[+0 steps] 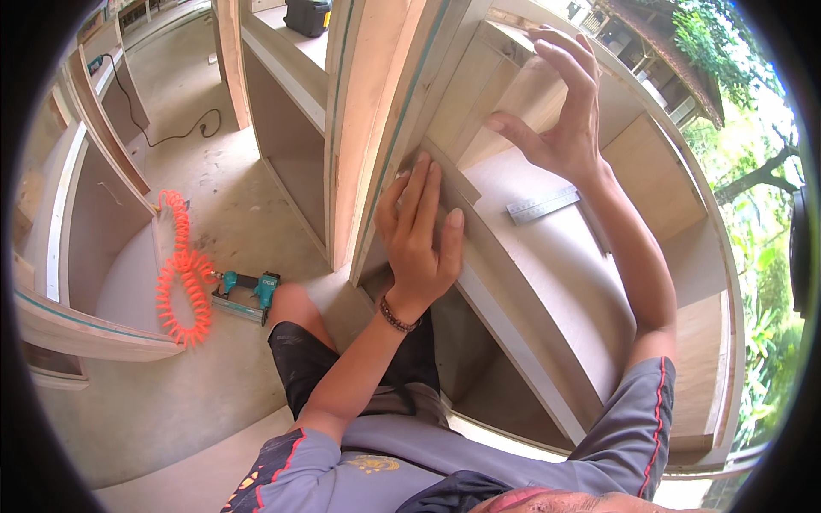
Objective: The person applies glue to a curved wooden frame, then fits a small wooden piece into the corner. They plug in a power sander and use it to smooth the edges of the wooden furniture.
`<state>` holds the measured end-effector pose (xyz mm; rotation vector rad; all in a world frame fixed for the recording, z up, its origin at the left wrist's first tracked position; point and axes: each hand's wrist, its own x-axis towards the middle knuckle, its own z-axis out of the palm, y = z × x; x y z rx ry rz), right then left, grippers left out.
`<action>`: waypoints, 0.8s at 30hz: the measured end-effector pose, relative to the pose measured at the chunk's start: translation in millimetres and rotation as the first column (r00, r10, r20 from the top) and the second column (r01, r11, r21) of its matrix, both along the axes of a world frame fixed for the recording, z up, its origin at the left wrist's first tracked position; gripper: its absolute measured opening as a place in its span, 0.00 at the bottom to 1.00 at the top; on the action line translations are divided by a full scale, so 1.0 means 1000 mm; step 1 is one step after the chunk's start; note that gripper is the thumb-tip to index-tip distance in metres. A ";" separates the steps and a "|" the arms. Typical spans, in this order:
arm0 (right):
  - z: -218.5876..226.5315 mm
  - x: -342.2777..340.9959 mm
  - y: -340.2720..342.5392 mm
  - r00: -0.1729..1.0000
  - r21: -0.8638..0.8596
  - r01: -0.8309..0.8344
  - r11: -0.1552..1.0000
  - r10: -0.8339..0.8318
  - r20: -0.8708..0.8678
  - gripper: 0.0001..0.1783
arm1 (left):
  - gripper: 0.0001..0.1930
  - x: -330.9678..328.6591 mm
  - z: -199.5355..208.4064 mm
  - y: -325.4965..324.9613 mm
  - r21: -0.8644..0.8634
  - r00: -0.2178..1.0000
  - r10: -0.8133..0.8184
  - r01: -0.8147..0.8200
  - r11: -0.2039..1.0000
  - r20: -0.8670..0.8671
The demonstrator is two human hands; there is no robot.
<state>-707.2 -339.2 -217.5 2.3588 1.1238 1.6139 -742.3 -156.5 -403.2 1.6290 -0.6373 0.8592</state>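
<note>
My left hand [421, 235], with a dark bracelet at the wrist, lies with fingers stretched out against the inner corner of a wooden cabinet frame [513, 342]. Its fingertips touch the wood where a short strip [453, 175] meets the upright. Whether anything small sits under the palm is hidden. Raised on the right, my right hand [560, 111] has thumb and fingers apart and holds nothing. It hovers before the upper part of the cabinet's compartment. Below it, a metal ruler [543, 205] rests on the pale panel inside.
A teal nail gun [246, 295] lies on the concrete floor beside my knee, joined to an orange coiled air hose [182, 282]. More wooden cabinet frames [103, 338] stand at the left. Farther back are a black cable [180, 137] and a dark case [308, 15].
</note>
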 end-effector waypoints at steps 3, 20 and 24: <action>0.004 -0.001 0.004 0.996 0.080 0.037 0.996 -0.031 -0.082 0.49 | 0.28 -0.002 -0.002 0.002 0.019 1.000 0.002 -0.001 1.000 -0.005; 0.024 0.003 -0.006 0.988 -0.017 0.007 1.000 -0.010 -0.152 0.56 | 0.28 -0.002 -0.004 -0.001 -0.041 1.000 -0.023 0.023 0.999 -0.019; 0.026 0.009 -0.013 0.993 -0.065 -0.017 0.998 0.010 -0.114 0.57 | 0.29 0.004 -0.004 0.000 -0.023 1.000 -0.018 0.019 1.000 0.010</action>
